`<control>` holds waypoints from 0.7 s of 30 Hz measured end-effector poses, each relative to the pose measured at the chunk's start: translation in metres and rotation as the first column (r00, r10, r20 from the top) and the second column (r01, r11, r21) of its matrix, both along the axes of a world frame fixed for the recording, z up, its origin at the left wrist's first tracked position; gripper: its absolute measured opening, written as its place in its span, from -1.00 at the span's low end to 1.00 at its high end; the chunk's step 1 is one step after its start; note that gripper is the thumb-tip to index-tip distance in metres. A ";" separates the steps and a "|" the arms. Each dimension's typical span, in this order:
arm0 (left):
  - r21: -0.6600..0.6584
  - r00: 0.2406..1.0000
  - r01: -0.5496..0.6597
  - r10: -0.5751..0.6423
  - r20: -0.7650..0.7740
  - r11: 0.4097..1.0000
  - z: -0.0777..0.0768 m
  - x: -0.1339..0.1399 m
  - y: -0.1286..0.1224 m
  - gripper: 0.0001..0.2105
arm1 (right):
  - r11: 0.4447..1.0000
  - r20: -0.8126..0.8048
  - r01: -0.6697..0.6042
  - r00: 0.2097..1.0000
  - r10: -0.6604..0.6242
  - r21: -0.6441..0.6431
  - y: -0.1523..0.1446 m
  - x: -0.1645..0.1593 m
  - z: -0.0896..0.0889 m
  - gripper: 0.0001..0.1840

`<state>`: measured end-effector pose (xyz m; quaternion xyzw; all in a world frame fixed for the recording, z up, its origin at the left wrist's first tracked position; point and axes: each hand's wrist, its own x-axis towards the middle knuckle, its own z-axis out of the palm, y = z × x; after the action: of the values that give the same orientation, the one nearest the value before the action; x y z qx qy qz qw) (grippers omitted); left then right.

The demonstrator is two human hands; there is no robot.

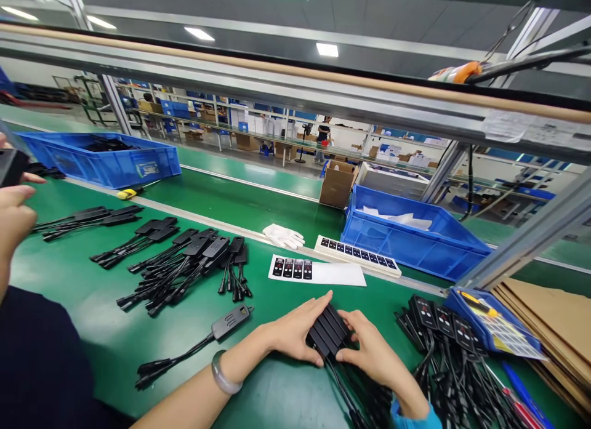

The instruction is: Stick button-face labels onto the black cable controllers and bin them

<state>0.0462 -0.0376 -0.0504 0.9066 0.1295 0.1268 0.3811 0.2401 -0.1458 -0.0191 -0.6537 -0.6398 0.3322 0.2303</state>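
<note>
Far left of the fingers, I logged a blue bin (164,162) holding black devices (108,144). Left hand (295,330), spread, and right hand (372,349), half-curled, clasped the black stack (329,332) between them, neither nearer; long edges appeared slanted far-left to near-right. Beyond the right fingers: second bin (406,249), white sheets (399,220) inside; farther right, blue tray (455,304), yellow-handled tool (476,303).

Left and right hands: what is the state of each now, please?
Left hand: holding one side of the black boxes.
Right hand: holding their opposite side.
</note>
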 end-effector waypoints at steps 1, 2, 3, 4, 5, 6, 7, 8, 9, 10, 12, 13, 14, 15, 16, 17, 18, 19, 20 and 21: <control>-0.003 1.000 0.007 -0.007 -0.004 1.000 -0.001 0.000 0.001 0.25 | 1.000 0.023 0.007 1.000 -0.008 0.013 0.001 -0.002 0.000 -0.32; -0.004 1.000 0.015 -0.015 -0.010 1.000 -0.002 0.000 0.002 0.25 | 1.000 0.038 0.011 0.999 -0.012 0.025 0.001 -0.004 0.000 -0.36; -0.003 1.000 0.020 -0.020 -0.016 1.000 -0.002 0.000 0.003 0.25 | 0.999 0.045 0.012 0.999 -0.013 0.031 0.002 -0.005 0.000 -0.39; -0.003 1.000 0.022 -0.022 -0.021 1.000 -0.002 0.000 0.003 0.25 | 0.999 0.045 0.009 0.999 -0.011 0.032 0.002 -0.006 0.001 -0.41; -0.005 0.999 0.023 -0.023 -0.026 1.000 -0.002 -0.001 0.004 0.25 | 1.000 0.043 0.004 0.999 -0.005 0.027 0.002 -0.007 0.002 -0.40; -0.008 0.999 0.023 -0.024 -0.029 1.000 -0.001 -0.001 0.004 0.24 | 1.000 0.041 -0.004 0.999 0.004 0.015 0.002 -0.008 0.003 -0.38; -0.012 0.999 0.024 -0.024 -0.027 1.000 0.000 -0.001 0.003 0.24 | 1.000 0.039 -0.015 0.999 0.015 -0.001 0.001 -0.009 0.004 -0.35; -0.017 0.999 0.026 -0.026 -0.024 1.000 0.002 -0.002 0.003 0.23 | 0.999 0.035 -0.029 0.999 0.029 -0.014 0.000 -0.010 0.005 -0.31; -0.022 0.999 0.027 -0.027 -0.021 0.999 0.003 -0.002 0.003 0.23 | 0.999 0.030 -0.044 0.999 0.045 -0.020 0.000 -0.012 0.005 -0.25; -0.026 0.999 0.028 -0.029 -0.018 0.999 0.004 -0.002 0.002 0.21 | 0.998 0.032 -0.054 0.998 0.055 -0.020 -0.001 -0.014 0.003 -0.17; -0.031 0.999 0.038 -0.038 -0.021 0.999 0.007 -0.003 0.002 0.19 | 0.999 0.075 -0.047 0.996 0.048 -0.005 -0.001 -0.020 -0.005 0.01; -0.034 0.999 0.044 -0.045 -0.028 0.998 0.008 -0.003 0.002 0.18 | 0.999 0.121 -0.031 0.992 0.030 0.009 -0.001 -0.023 -0.012 0.07; -0.036 0.998 0.050 -0.051 -0.039 0.998 0.010 -0.003 0.002 0.18 | 0.999 0.181 -0.013 0.983 0.007 0.029 0.000 -0.027 -0.020 0.11; -0.040 0.997 0.057 -0.059 -0.055 0.998 0.012 -0.003 0.002 0.18 | 0.998 0.246 0.005 0.969 -0.020 0.060 0.001 -0.031 -0.029 0.11; -0.047 0.995 0.065 -0.068 -0.074 0.997 0.014 -0.003 0.002 0.18 | 0.995 0.309 0.022 0.950 -0.052 0.101 0.002 -0.035 -0.038 0.08; -0.058 0.993 0.069 -0.074 -0.091 0.996 0.015 -0.003 0.002 0.17 | 0.988 0.364 0.039 0.927 -0.091 0.147 0.004 -0.040 -0.046 0.03; -0.075 0.992 0.068 -0.076 -0.104 0.995 0.017 -0.003 0.002 0.16 | 0.979 0.409 0.062 0.902 -0.138 0.193 0.004 -0.044 -0.053 -0.02; -0.098 0.991 0.063 -0.074 -0.111 0.993 0.018 -0.004 0.002 0.14 | 0.970 0.443 0.085 0.878 -0.182 0.230 0.005 -0.047 -0.058 -0.06; -0.130 0.992 0.054 -0.069 -0.110 0.990 0.019 -0.004 0.002 0.12 | 0.961 0.464 0.105 0.859 -0.218 0.256 0.006 -0.050 -0.062 -0.09; -0.180 0.993 0.044 -0.062 -0.096 0.983 0.018 -0.005 0.003 0.10 | 0.956 0.470 0.118 0.850 -0.238 0.270 0.006 -0.052 -0.063 -0.10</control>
<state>0.0415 -0.0349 -0.0322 0.8773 0.1354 0.0584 0.4567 0.1884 -0.1400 -0.0824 -0.7424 -0.6478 0.0531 0.1623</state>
